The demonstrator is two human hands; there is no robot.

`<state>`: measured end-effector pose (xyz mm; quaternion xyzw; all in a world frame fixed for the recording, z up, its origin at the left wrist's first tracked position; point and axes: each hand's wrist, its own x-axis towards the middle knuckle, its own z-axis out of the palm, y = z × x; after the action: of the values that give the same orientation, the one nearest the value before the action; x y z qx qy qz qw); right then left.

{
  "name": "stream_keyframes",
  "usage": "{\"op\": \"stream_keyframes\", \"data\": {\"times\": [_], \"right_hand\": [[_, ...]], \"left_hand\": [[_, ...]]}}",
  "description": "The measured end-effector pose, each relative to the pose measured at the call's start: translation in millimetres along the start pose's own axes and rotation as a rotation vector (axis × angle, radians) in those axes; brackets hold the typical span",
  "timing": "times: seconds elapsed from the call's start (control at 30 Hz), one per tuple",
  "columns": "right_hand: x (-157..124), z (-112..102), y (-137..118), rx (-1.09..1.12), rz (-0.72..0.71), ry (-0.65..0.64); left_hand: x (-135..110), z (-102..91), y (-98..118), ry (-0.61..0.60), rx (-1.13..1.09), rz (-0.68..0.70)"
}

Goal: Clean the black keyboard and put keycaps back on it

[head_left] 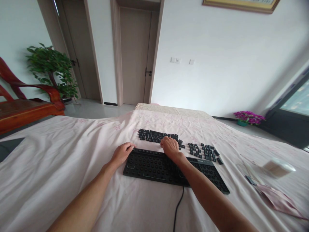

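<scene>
A black keyboard (147,165) lies on the cloth with its keycaps off, so bare switch positions show. My left hand (122,152) is at its upper left corner, thumb and fingers pressed together; anything between them is too small to see. My right hand (170,147) reaches across the keyboard's top edge to a cluster of loose black keycaps (152,136). Its fingers curl downward among the caps, and the fingertips are partly hidden. More loose keycaps (208,152) lie in a group to the right, behind the keyboard's number pad side.
A pink-white floral cloth (103,196) covers the surface. A black cable (178,206) runs toward me from the keyboard. On the right are a clear round container of cotton swabs (277,168) and a pink cloth (277,198). A wooden chair (36,103) stands at left.
</scene>
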<state>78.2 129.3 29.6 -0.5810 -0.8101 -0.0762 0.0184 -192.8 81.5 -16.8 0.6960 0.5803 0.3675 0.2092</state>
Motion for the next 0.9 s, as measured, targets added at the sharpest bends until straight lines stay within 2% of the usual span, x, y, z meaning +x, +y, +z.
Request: {"op": "stream_keyframes", "data": {"times": [0.37,0.57,0.9], "right_hand": [[-1.3,-4.4,-2.7,0.025,-0.064,-0.004],[-1.7,-9.1,-2.6,0.110,-0.067,-0.088],[-7.3,-5.6,-10.6,0.137,0.003,-0.068]], "left_hand": [[-0.8,-0.2,-1.2,0.001,-0.013,0.016],[0.1,0.8,-2.3,-0.008,-0.009,0.017],[-0.1,0.7,-1.9,-0.014,-0.005,0.013]]}}
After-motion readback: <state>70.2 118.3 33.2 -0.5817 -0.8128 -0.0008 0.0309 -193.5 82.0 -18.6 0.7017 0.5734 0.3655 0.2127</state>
